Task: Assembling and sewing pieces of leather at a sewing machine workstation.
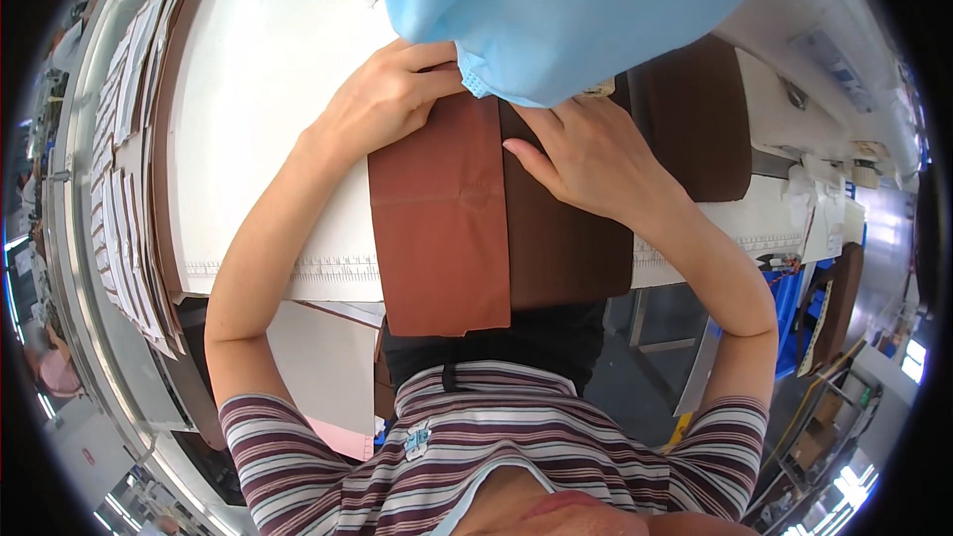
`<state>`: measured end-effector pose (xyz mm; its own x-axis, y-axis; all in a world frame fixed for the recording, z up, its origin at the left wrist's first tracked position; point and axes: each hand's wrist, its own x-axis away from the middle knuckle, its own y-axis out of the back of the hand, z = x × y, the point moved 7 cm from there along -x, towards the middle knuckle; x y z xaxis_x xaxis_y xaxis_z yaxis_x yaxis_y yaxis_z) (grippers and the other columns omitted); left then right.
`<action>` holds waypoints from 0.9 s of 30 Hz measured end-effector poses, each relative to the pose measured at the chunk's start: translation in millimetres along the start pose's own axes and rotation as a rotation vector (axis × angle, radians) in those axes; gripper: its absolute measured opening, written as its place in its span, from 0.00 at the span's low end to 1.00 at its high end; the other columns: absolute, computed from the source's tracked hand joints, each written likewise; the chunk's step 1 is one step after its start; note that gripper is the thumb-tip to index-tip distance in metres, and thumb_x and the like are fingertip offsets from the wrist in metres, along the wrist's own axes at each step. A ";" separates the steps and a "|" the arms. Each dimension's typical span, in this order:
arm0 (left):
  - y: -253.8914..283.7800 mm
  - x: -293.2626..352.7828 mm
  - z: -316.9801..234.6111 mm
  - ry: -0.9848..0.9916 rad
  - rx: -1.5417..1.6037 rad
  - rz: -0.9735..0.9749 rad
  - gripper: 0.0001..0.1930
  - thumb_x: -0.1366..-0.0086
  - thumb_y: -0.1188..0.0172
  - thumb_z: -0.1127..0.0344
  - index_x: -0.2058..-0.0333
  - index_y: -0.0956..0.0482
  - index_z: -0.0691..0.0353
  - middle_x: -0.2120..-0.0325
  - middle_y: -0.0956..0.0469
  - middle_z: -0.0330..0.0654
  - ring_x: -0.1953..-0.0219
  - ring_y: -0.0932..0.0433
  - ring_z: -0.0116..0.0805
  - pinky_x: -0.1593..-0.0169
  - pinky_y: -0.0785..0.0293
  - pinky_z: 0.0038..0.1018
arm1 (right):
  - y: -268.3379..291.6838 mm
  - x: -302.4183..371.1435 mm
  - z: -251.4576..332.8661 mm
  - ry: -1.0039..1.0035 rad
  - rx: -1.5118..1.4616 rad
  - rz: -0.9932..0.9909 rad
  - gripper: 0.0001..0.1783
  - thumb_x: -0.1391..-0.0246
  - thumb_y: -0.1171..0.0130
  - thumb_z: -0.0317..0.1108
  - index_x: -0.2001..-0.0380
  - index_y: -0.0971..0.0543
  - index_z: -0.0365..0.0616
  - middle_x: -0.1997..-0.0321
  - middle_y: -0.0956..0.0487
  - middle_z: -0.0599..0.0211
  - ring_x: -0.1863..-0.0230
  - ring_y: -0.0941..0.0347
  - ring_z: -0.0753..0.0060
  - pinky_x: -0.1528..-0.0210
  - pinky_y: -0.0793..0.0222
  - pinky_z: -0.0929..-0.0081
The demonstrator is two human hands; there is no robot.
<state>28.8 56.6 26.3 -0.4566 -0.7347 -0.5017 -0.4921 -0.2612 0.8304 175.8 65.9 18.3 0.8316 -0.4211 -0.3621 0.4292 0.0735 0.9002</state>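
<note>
Head view: my left hand [382,99] lies curled, fingers together, on the top edge of the reddish-brown leather panel [439,228], gripping nothing, just pressing. My right hand [586,154] is spread flat, fingers apart, on the darker brown leather panel [566,243] just beside it. Both panels lie side by side on the white padded worktable [268,69], with their lower ends hanging over its near edge toward my striped shirt [476,437]. The reddish piece overlaps the dark one along a vertical seam line. A light blue fabric cover [566,5] hangs above and hides my fingertips' far side, so I cannot tell what lies under it. To do it well, I judge: keep both palms flat, edges aligned along the overlap, even pressure, no wrinkles. Another dark brown leather piece [695,119] lies to the right. Stacked pale pattern pieces [124,169] line the left edge.
</note>
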 end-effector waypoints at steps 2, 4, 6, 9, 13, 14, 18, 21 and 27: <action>-0.9 -0.3 1.2 -0.014 0.027 -0.008 0.15 0.59 0.43 0.85 0.71 0.19 0.62 0.67 0.23 0.41 0.65 0.26 0.42 0.63 0.26 0.32 | -1.2 1.1 -0.3 -0.015 0.025 0.008 0.26 0.51 0.38 0.39 0.50 0.29 0.38 0.52 0.27 0.61 0.49 0.30 0.56 0.45 0.31 0.64; -3.6 -3.4 0.9 -0.048 0.081 0.017 0.17 0.59 0.44 0.86 0.69 0.18 0.63 0.65 0.22 0.43 0.63 0.25 0.44 0.61 0.25 0.33 | -0.2 0.2 -1.6 -0.021 0.023 0.010 0.26 0.51 0.39 0.39 0.51 0.29 0.38 0.52 0.26 0.61 0.49 0.29 0.56 0.46 0.31 0.65; -4.0 -1.4 4.9 -0.078 0.052 0.008 0.18 0.59 0.44 0.86 0.69 0.17 0.63 0.64 0.21 0.44 0.61 0.25 0.44 0.60 0.25 0.34 | -0.3 -1.9 -0.7 -0.034 0.007 0.018 0.25 0.51 0.39 0.39 0.51 0.28 0.38 0.52 0.26 0.62 0.50 0.29 0.57 0.46 0.31 0.65; -3.3 -8.1 8.1 -0.090 0.033 0.024 0.18 0.59 0.44 0.85 0.67 0.16 0.63 0.62 0.20 0.45 0.57 0.25 0.45 0.54 0.27 0.35 | 9.3 -7.7 0.8 0.035 0.079 -0.101 0.22 0.52 0.39 0.37 0.54 0.26 0.38 0.53 0.27 0.62 0.51 0.29 0.58 0.48 0.32 0.66; -1.7 6.1 -31.4 -0.112 -0.063 0.102 0.17 0.55 0.42 0.79 0.63 0.18 0.64 0.61 0.20 0.46 0.56 0.25 0.44 0.52 0.28 0.35 | 7.9 16.4 21.0 0.045 0.062 -0.047 0.23 0.54 0.37 0.37 0.55 0.25 0.38 0.51 0.27 0.60 0.48 0.30 0.57 0.44 0.33 0.64; 2.1 15.2 -54.0 -0.107 -0.093 0.121 0.17 0.54 0.42 0.77 0.61 0.19 0.65 0.60 0.21 0.47 0.54 0.25 0.44 0.50 0.28 0.34 | 8.4 33.2 38.9 0.065 0.047 -0.049 0.24 0.55 0.36 0.37 0.55 0.25 0.37 0.50 0.27 0.59 0.47 0.30 0.56 0.43 0.34 0.64; 4.7 63.5 -135.7 0.128 0.129 0.200 0.23 0.57 0.34 0.71 0.58 0.22 0.70 0.54 0.23 0.49 0.48 0.25 0.46 0.46 0.28 0.39 | -2.4 97.7 96.9 -0.007 -0.049 -0.003 0.24 0.55 0.36 0.39 0.54 0.24 0.41 0.48 0.26 0.59 0.41 0.32 0.58 0.39 0.36 0.61; 4.9 80.8 -157.4 0.067 -0.115 0.090 0.20 0.57 0.33 0.69 0.61 0.20 0.67 0.58 0.21 0.47 0.52 0.22 0.43 0.51 0.24 0.35 | -14.5 116.0 105.4 0.090 0.283 -0.262 0.16 0.52 0.38 0.38 0.59 0.24 0.48 0.49 0.24 0.63 0.45 0.28 0.60 0.42 0.33 0.65; 13.0 91.2 -166.4 0.038 -0.100 -0.087 0.10 0.57 0.37 0.73 0.71 0.18 0.63 0.69 0.18 0.42 0.60 0.18 0.40 0.63 0.20 0.28 | -10.6 119.3 108.8 0.131 0.160 -0.488 0.04 0.50 0.41 0.34 0.69 0.24 0.51 0.58 0.20 0.67 0.54 0.23 0.62 0.49 0.28 0.69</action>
<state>104.1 -117.9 31.7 -0.3864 -0.7291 -0.5649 -0.4514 -0.3846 0.8052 232.2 -83.5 -8.1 0.5903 -0.2545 -0.7660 0.7266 -0.2458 0.6416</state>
